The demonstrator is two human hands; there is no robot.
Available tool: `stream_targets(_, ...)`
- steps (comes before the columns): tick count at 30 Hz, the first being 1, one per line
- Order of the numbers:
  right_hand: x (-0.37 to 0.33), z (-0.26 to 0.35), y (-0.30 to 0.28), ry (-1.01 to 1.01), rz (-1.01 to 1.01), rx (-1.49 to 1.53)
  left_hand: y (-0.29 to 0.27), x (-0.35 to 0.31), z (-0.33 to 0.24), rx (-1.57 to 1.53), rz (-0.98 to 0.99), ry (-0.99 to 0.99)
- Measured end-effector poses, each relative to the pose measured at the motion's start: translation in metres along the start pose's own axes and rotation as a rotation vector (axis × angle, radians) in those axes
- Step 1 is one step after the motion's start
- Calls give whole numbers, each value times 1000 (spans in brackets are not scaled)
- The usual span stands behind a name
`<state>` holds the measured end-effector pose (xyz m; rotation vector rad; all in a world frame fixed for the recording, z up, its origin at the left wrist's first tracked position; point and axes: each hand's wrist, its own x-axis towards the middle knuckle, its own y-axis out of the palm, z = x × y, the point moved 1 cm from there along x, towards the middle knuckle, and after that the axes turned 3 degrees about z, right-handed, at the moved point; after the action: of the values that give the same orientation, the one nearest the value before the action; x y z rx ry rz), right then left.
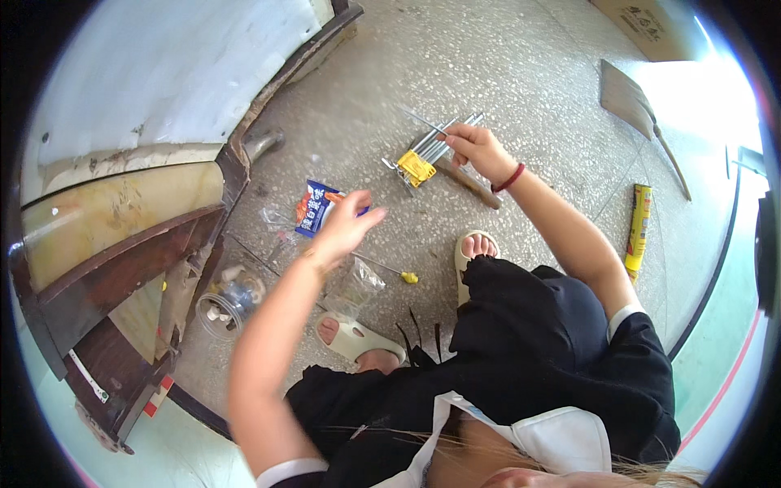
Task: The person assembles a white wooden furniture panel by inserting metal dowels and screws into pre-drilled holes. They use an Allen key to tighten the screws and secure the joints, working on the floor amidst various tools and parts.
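Note:
My right hand [480,154] is closed in a pinch on a thin metal rod [421,119], whose free end points up and left. Just below it on the speckled floor lies a hex key set in a yellow holder [416,168], its silver keys fanned out. A brown wooden handle [468,184] rests beside the set, partly covered. My left hand [342,232], slightly blurred, hovers with its fingers apart over a blue packet [316,206], and I see nothing in it. Closer to my feet is a screwdriver with a yellow handle [409,277].
At left stands a worn wooden cabinet [130,244] with a pale panel. A clear jar [220,313] of small parts and a clear plastic bag [358,285] lie near my sandals. Rightward are a shovel-shaped tool [628,93], a yellow tube [639,228] and a cardboard box [655,31].

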<state>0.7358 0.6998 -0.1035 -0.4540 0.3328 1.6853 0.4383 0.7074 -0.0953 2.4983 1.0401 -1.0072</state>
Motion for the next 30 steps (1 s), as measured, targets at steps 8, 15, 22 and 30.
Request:
stream_targets(8, -35, 37, 3, -69, -211, -291, 99, 95, 20, -326, -620, 12)
stream_targets(15, -53, 79, -14, -178, -261, -248, 102, 86, 4, -233, -658, 459)
stream_targets(22, -91, 138, -10, -344, -254, -554, 61, 19, -59, 194, -692, 625)
stream_targets(30, -98, 157, 11, -645, -177, -579, 20, -47, -122, 760, -587, 461)
